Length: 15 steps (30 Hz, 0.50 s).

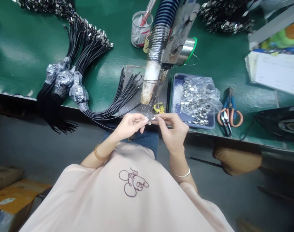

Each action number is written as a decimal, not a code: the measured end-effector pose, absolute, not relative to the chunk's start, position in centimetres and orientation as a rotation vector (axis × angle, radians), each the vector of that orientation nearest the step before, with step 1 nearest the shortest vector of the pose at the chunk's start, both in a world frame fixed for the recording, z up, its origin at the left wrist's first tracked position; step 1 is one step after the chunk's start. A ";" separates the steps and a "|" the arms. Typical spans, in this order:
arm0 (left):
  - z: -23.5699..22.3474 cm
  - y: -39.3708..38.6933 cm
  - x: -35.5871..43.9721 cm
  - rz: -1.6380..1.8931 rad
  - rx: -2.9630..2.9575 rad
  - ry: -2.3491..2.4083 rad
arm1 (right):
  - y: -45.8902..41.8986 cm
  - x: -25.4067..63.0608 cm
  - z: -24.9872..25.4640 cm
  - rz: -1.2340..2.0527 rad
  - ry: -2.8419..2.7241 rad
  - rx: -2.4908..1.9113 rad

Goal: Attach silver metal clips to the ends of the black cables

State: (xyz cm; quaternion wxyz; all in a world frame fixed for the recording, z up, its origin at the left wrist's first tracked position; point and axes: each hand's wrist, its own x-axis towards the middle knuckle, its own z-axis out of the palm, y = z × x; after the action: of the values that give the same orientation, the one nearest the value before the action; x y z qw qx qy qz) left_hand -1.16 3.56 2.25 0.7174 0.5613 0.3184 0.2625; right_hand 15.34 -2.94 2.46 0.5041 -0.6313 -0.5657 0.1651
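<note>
Left of the ribbed hose (pixel 160 32), plastic-wrapped black cable bundles (pixel 64 80) lie on the green counter (pixel 101 82), loose strands (pixel 113 106) reaching toward the hose's white tip (pixel 150 77). Nearer the person than that tip, the left hand (pixel 130 125) has its fingers pinched on one end of a small metal connector (pixel 152 119), the right hand (pixel 174 130) its fingers closed at the other. Right of the hose sit a blue tray (pixel 177 79) of metal clips (pixel 197 101), then orange-handled pliers (pixel 231 104).

"What colours do you see?"

"I see a flat green worktable (pixel 28 54) and long thin black cables (pixel 85 58) with silver metal tips (pixel 102 37)."

"And the loose cloth shirt (pixel 108 206)?"

"Pale pink, with a dark line drawing (pixel 134 185). The shallow plastic tray (pixel 173 100) is bluish violet."
</note>
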 end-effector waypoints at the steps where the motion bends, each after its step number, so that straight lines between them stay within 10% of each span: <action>1: 2.2 3.5 -1.1 0.610 1.231 0.729 | -3.2 15.3 2.6 0.358 -1.339 -1.564; 15: 1.3 2.2 -0.9 0.723 1.560 0.881 | -3.3 17.1 2.3 0.280 -1.612 -1.655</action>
State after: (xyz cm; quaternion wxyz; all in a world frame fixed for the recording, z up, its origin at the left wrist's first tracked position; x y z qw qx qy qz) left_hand -0.87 2.20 1.28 0.5686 0.6643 0.3750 0.3079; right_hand 17.08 -3.29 2.35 0.3960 -0.6530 -0.6360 0.1107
